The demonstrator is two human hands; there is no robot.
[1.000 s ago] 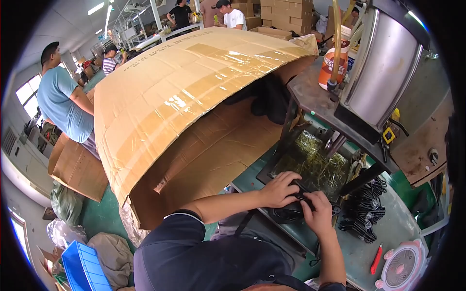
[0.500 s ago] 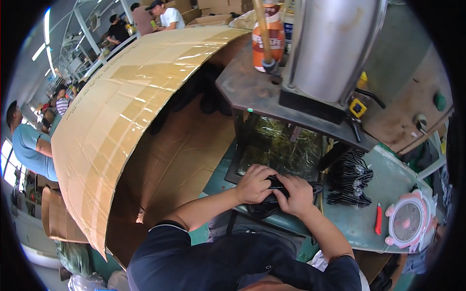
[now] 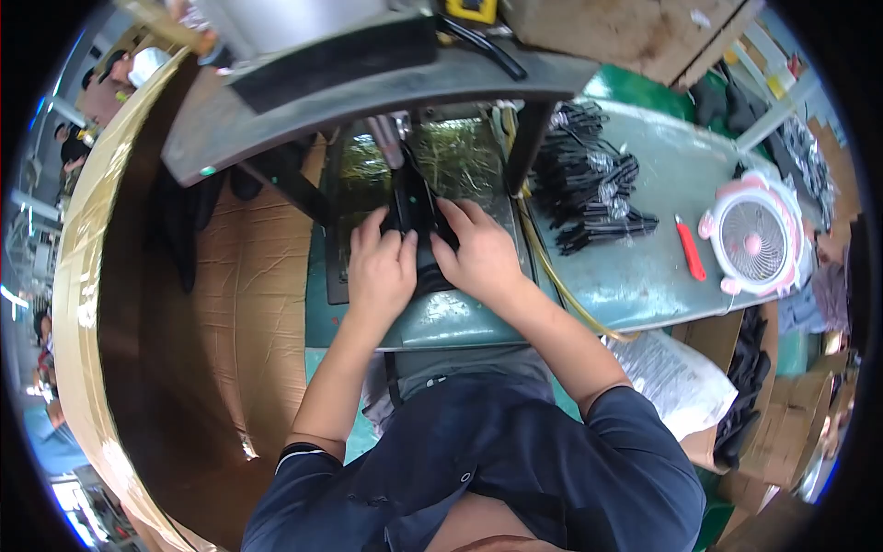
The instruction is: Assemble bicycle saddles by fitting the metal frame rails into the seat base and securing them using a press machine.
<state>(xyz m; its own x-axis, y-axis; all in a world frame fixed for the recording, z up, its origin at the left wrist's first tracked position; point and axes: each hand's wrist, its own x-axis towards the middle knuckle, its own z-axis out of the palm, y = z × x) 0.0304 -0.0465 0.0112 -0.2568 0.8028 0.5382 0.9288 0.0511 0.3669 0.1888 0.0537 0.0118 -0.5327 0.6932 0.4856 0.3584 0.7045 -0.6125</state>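
Observation:
A long, soft-looking black piece (image 3: pixel 416 204) lies on the plastic-covered base plate (image 3: pixel 354 167) of a press, its far end under the press's metal rod (image 3: pixel 385 140). My left hand (image 3: pixel 382 267) holds its left side, fingers curled against it. On its right side my right hand (image 3: pixel 476 247) grips it, fingertips on the edge. The near part of the black piece hangs between my wrists. Its exact kind I cannot make out.
Above my hands runs the press's dark metal frame (image 3: pixel 386 92). A big open cardboard box (image 3: pixel 262 304) stands at left. On the green table (image 3: pixel 644 276) at right are a heap of bundled black cords (image 3: pixel 589 179), a red-handled cutter (image 3: pixel 690 248) and a pink-white fan (image 3: pixel 750 237). A yellowish hose (image 3: pixel 552 281) hangs nearby.
My view has swung to the right. Both hands have pushed forward under the press frame, and the black piece, earlier bunched at the plate's near edge, now stretches out beneath the rod.

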